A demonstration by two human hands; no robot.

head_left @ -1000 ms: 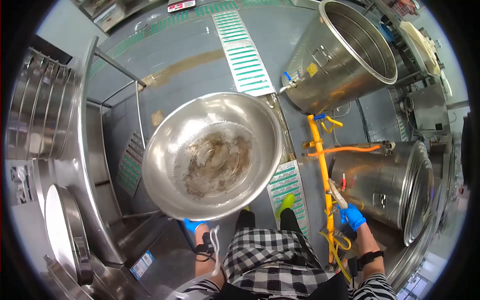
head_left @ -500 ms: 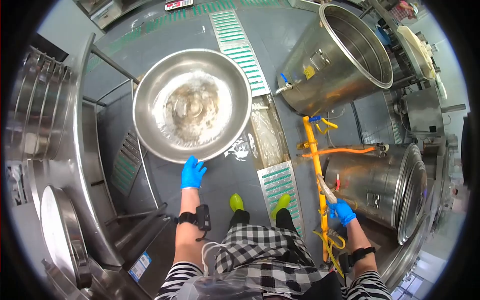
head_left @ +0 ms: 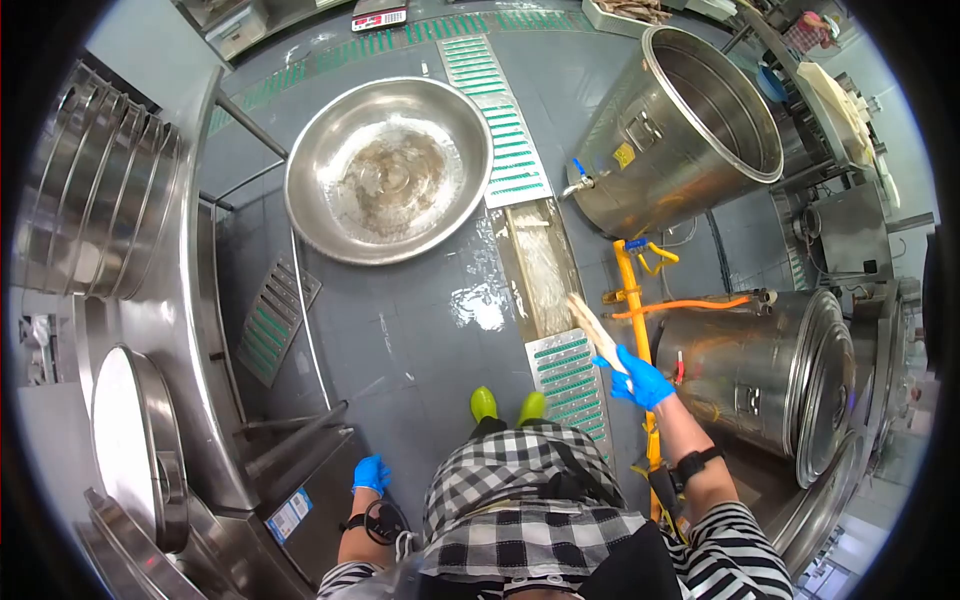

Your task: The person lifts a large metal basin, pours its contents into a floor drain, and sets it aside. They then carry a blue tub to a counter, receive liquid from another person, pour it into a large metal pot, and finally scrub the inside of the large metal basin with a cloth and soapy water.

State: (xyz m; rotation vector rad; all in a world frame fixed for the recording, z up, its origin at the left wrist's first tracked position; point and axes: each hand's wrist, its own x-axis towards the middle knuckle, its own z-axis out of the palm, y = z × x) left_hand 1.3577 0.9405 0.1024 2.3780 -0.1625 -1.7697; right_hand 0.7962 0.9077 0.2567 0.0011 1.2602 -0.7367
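My right hand (head_left: 640, 382), in a blue glove, is closed round a pale, hose-like length (head_left: 598, 335). Its free end points forward over the floor drain. Beside that hand runs a yellow pipe (head_left: 636, 320) with valves. My left hand (head_left: 371, 475), gloved in blue too, hangs low at my left side with its fingers curled in, and I see nothing in it. Ahead on the floor sits a wide steel basin (head_left: 312, 220) with brownish residue and a wet shine inside; both hands are apart from it.
A floor drain (head_left: 540, 265) with slotted covers runs ahead of my boots (head_left: 484, 403). Tall steel barrels (head_left: 640, 165) with taps stand on the right. To the left is a steel rack (head_left: 215, 300). Water shines on the floor (head_left: 478, 300).
My left hand has drawn back from the basin rim to my side. The basin now looks farther off. My right hand has brought the hose-like length away from the yellow pipe, towards the drain.
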